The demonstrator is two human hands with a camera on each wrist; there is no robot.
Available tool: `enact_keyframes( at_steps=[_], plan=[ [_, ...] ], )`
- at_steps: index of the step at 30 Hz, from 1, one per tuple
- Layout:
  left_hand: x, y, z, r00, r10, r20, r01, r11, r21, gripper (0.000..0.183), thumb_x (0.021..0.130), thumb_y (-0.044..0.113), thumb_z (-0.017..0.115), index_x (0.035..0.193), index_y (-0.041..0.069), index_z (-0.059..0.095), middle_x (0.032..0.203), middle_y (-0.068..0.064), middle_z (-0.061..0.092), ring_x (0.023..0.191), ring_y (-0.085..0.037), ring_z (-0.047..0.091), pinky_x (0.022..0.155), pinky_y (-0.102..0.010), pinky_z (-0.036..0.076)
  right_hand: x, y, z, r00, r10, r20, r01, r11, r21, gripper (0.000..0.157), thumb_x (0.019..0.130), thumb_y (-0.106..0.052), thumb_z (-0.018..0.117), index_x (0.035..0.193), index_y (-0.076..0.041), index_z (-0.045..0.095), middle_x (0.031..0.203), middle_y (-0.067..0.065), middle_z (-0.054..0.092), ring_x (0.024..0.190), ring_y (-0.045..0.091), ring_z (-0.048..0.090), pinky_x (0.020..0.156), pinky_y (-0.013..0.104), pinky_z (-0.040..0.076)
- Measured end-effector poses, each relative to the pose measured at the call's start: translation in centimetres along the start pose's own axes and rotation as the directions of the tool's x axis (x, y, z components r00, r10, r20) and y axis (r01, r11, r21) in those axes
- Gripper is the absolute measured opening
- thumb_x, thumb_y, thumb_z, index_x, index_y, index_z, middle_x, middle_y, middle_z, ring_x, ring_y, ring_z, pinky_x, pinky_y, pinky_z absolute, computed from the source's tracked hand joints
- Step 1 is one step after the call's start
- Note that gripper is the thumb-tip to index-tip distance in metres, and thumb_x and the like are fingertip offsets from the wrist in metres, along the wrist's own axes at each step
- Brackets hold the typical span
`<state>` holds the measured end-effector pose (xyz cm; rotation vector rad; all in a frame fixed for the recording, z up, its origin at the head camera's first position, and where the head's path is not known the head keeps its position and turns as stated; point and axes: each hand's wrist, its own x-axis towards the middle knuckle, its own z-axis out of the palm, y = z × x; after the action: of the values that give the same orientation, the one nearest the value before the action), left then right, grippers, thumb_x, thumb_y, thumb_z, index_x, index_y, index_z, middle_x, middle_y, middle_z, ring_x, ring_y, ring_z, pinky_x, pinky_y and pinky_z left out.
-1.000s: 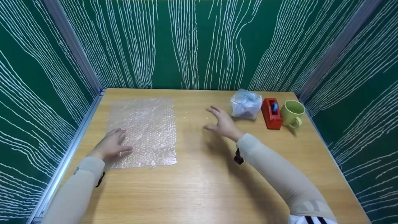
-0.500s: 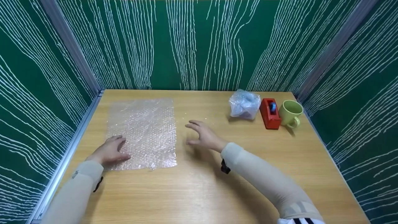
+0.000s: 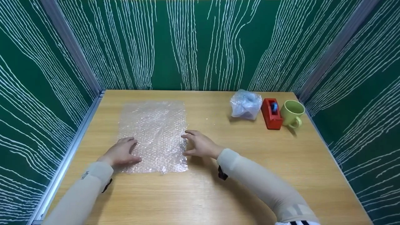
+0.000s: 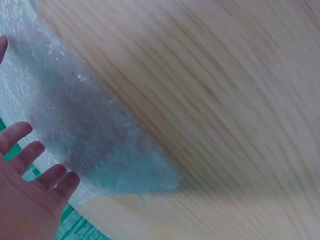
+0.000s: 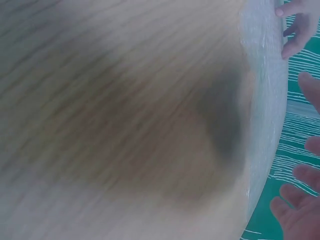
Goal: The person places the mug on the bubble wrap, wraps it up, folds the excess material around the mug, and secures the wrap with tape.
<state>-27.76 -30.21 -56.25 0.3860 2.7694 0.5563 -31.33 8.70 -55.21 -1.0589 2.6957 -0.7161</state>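
A clear sheet of bubble wrap (image 3: 156,134) lies flat on the wooden table (image 3: 200,193), left of the middle. My left hand (image 3: 120,153) is at its left edge with fingers spread and thumb over the sheet. In the left wrist view, the fingers of the left hand (image 4: 35,175) are loosely bent and pinch nothing. My right hand (image 3: 201,144) is at the sheet's right edge, fingertips reaching that edge. Whether they touch it I cannot tell. The right wrist view shows the right hand (image 5: 300,200) with relaxed, parted fingers.
At the back right stand a bubble-wrapped bundle (image 3: 246,106), a red tape dispenser (image 3: 272,117) with a blue roll, and a green mug (image 3: 290,115). Green panels with white lines (image 3: 215,43) border the table at the back and sides.
The bubble wrap has slid a little to the right along with my left hand. My right hand has come left and nearer to me, from beside the wrapped bundle to the sheet's right edge.
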Motion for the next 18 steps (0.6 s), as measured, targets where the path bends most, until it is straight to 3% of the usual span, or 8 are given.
enact_keyframes(
  at_steps=[9,18],
  plan=[
    [0.5,2.7,0.5,0.999,0.042,0.012,-0.042,0.999,0.032,0.097,0.088,0.053,0.085,0.158,-0.004,0.049,0.167,-0.032,0.041,0.154,-0.058,0.035,0.128,-0.072,0.030,0.0,0.0,0.5,0.997,-0.007,0.080,0.010,0.999,-0.030,0.081,0.090,-0.042,0.089,0.156,-0.007,0.057,0.170,0.025,0.041,0.158,0.045,0.040,0.132,0.055,0.035],
    [1.5,4.8,1.5,0.987,0.160,0.001,-0.160,0.985,0.067,0.088,0.080,0.052,0.090,0.144,0.000,0.060,0.152,-0.027,0.055,0.140,-0.055,0.048,0.122,-0.070,0.039,0.2,0.5,0.8,0.988,0.010,0.154,0.000,0.998,-0.062,0.091,0.086,-0.045,0.092,0.160,-0.010,0.052,0.172,0.024,0.039,0.159,0.043,0.039,0.133,0.052,0.034]
  ],
)
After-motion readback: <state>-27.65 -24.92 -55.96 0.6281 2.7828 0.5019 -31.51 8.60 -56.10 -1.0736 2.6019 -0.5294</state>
